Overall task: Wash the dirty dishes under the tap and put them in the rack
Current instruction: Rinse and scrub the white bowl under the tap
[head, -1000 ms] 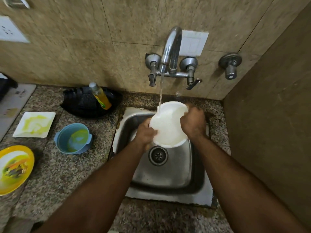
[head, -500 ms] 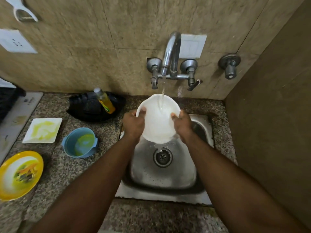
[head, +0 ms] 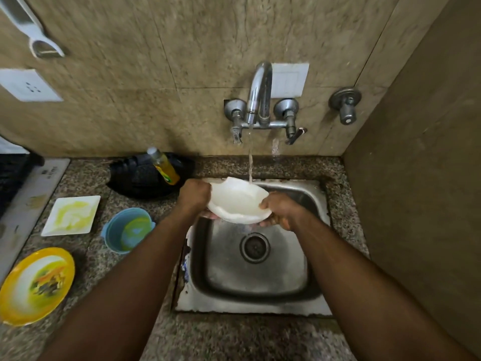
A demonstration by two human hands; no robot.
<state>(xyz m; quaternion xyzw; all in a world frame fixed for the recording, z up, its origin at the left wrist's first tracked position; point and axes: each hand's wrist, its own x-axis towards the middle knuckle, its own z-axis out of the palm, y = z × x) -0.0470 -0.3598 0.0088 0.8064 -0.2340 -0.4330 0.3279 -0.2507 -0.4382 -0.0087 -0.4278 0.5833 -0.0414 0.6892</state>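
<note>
- Since half a second ago, the white plate (head: 238,203) has tipped from nearly upright, its face toward the camera, to almost flat with its hollow side up, and both hands have dropped lower over the basin
- Smooth and glossy, the white plate is round with a raised, slightly wavy rim; it sits in the middle of the frame above the back of the steel sink (head: 260,272), and the thin stream from the tap (head: 259,92) strikes its far edge
- At the plate's left rim, the left hand (head: 195,195) grips with knuckles up and fingers curled underneath
- On the opposite rim the right hand (head: 279,211) is clamped, thumb on top and fingers beneath; the two hands are apart, with the plate between them
- Both forearms reach up from the bottom corners of the frame, converging on the plate
- Square and brushed, the sink has rounded corners and a round perforated drain (head: 254,247) at its centre, set into a speckled granite counter (head: 86,256)
- At centre left lie a square white dish (head: 71,215) smeared yellow and a blue cup (head: 127,230) with yellow-green residue inside
- Lower left holds a round yellow plate (head: 35,285) with food scraps
- Behind them, a clear bottle of yellow liquid (head: 164,165) leans on a black ribbed rack (head: 138,179) by the mottled beige tiled wall (head: 182,48)
</note>
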